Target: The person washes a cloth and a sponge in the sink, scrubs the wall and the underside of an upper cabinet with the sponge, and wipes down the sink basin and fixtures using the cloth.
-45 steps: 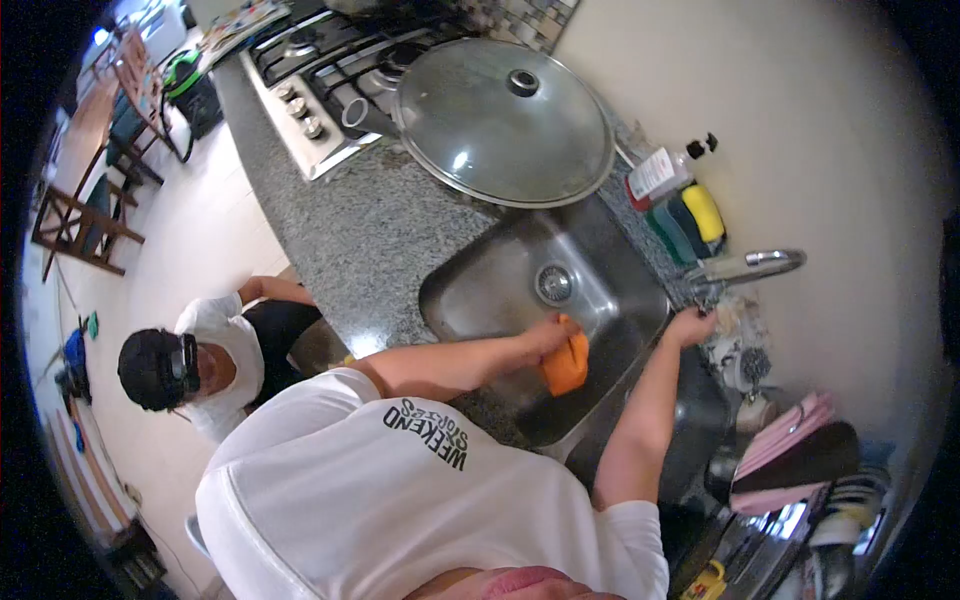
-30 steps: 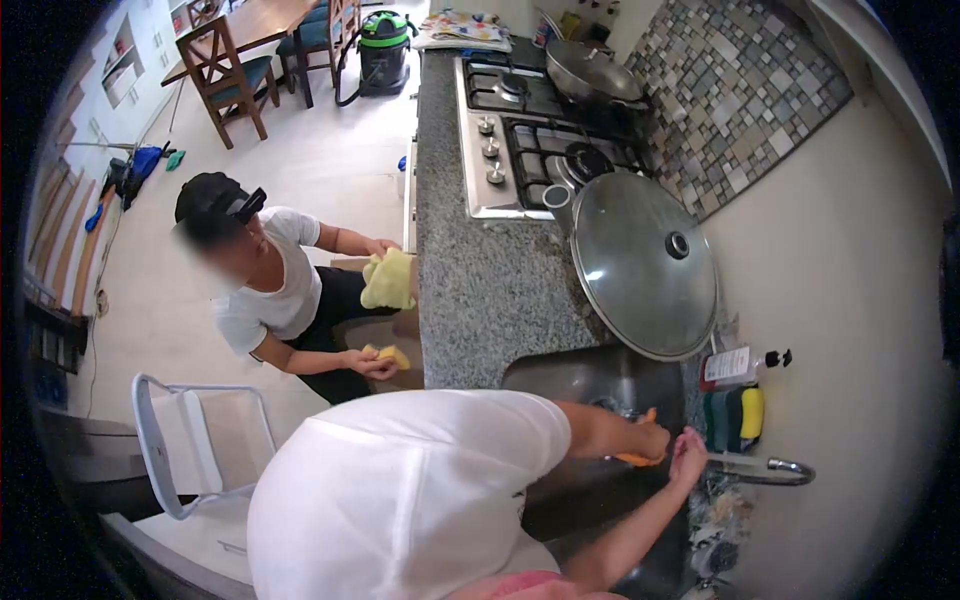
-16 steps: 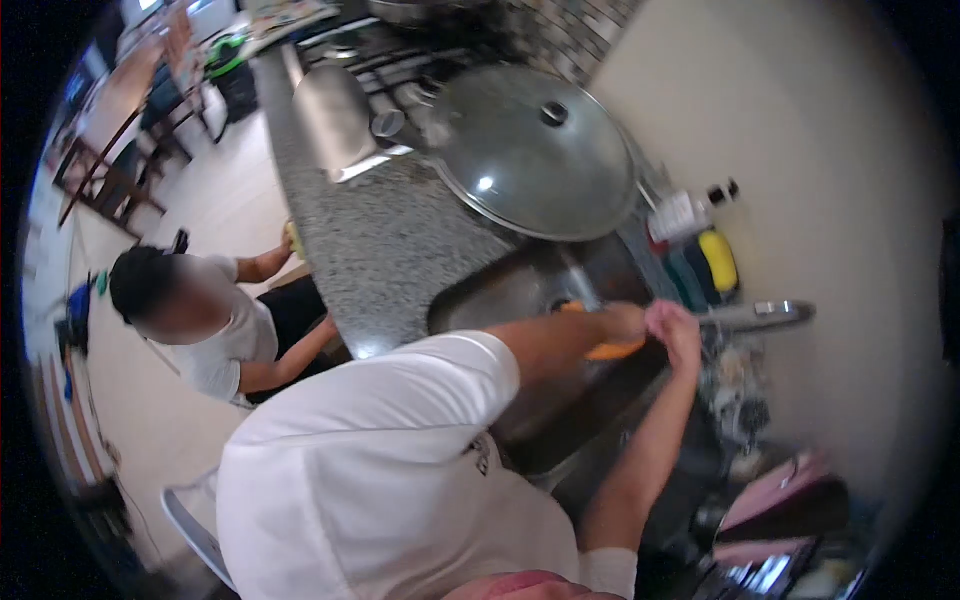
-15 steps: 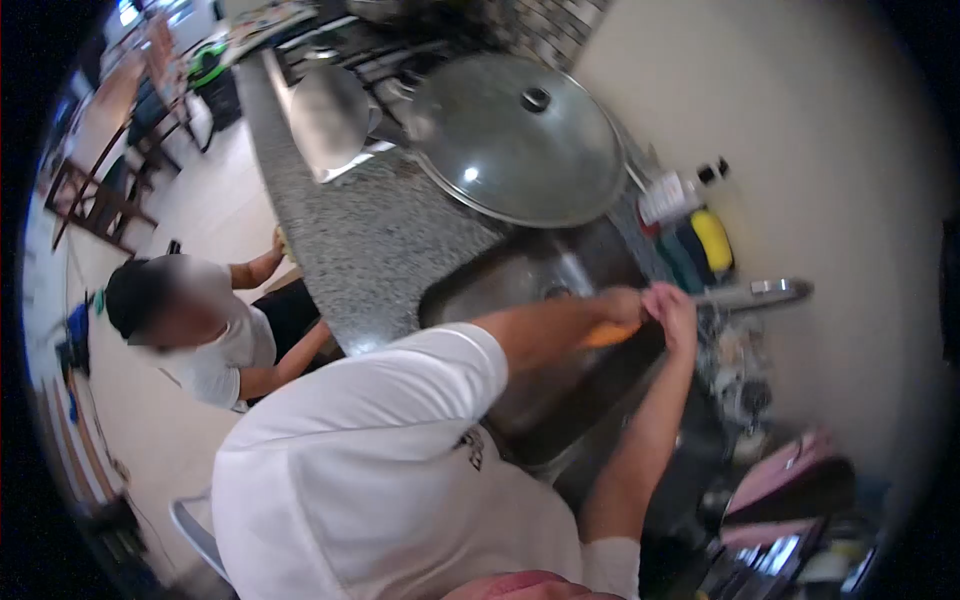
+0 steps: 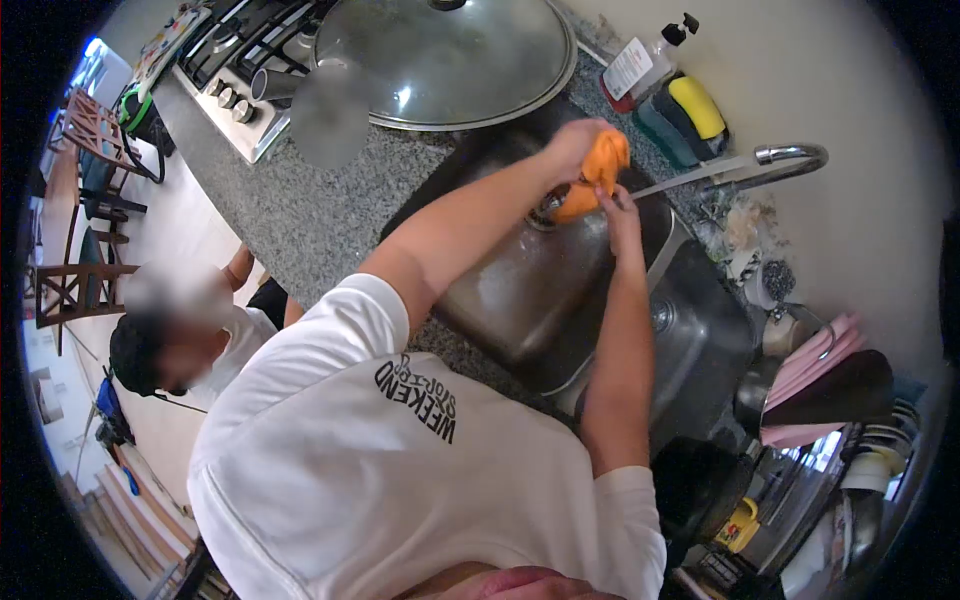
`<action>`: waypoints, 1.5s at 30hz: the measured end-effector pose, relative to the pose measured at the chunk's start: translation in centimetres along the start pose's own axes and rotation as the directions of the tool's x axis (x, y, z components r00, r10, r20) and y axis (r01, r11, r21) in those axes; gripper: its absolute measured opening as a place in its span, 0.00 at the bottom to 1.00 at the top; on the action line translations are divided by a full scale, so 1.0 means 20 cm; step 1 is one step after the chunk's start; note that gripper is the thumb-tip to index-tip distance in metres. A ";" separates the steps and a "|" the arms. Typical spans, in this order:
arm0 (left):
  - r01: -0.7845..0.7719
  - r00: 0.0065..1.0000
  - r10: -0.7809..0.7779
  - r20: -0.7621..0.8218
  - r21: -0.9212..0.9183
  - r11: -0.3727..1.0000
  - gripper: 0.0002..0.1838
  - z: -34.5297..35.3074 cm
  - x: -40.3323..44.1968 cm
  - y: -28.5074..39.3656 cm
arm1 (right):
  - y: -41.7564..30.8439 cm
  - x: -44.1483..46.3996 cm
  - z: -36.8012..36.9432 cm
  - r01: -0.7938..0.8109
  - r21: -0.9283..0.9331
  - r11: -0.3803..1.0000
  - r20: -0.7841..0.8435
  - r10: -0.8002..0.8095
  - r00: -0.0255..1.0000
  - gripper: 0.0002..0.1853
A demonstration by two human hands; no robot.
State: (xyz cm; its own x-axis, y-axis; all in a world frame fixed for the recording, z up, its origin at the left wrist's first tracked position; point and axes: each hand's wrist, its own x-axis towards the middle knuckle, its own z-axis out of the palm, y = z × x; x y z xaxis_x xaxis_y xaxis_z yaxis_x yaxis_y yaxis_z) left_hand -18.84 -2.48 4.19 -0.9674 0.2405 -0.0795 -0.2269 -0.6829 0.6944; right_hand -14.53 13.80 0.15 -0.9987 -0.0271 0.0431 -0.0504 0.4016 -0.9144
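Toward ten o'clock, a speckled granite counter stretches off from the double stainless-steel sink set into it. From the sink's middle, a glass lid lies at eleven, a running chrome faucet stands at two, and an orange cloth is over the basin toward twelve. The left hand's grip is closed on that cloth; the right hand's grip pinches its five-o'clock edge.

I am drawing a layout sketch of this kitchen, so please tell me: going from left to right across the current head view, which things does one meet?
Wooden chair, stove knobs, large round lid, orange cloth, yellow sponge, curved tap.
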 end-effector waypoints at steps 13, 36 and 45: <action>0.435 0.898 -0.433 0.077 -0.303 0.848 0.28 -0.12 -0.24 -0.22 | -0.33 -0.18 0.11 0.599 -0.147 0.787 0.074 -0.595 0.800 0.22; 0.205 0.903 0.226 -0.366 0.828 0.521 0.12 -0.15 -0.02 -0.39 | -0.24 0.14 -0.03 -0.146 0.148 0.978 -0.233 0.178 0.956 0.19; 0.096 0.992 0.005 -0.128 0.767 0.635 0.11 0.32 -0.14 -0.19 | -0.35 0.21 -0.17 -0.375 0.904 -0.206 0.406 0.133 0.904 0.12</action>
State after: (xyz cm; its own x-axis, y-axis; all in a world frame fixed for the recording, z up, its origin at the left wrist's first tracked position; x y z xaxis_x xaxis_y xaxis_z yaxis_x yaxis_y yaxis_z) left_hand -14.52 3.85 6.23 -0.9749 0.1470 -0.1675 -0.1507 0.1186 0.9814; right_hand -18.32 14.04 8.02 -0.9069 -0.3422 -0.2460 0.3916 -0.9000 -0.1916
